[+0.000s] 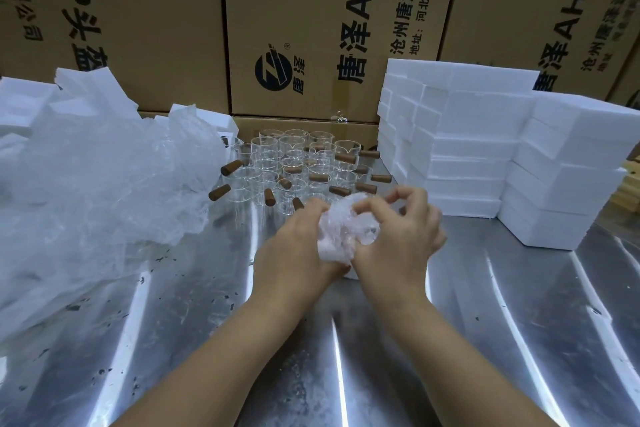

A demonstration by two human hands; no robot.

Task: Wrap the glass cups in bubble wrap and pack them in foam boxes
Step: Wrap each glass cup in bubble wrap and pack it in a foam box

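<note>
The job looks to be at an early or middle stage, with one cup being wrapped. The left hand (298,246) and right hand (398,236) meet over the bench (485,322), both curled round a bubble-wrap bundle (343,229). The left grips it from its side and the right's fingertips pinch the wrap near the top. The bundle is crumpled and not closed, and whether a cup sits inside cannot be seen, though it seems likely. Just beyond the hands stands a crowd of bare glass cups (294,163) with brown handles, so most of the wrapping is left to do. To the right of the hands and further back are stacked foam boxes (485,149), all closed. Whether any are already filled cannot be told. To the left lies a big loose heap of bubble wrap (104,184), plenty for the rest. A sliver of white shows under the hands, and what it is cannot be made out. Printed cartons (311,28) wall off the far side.
</note>
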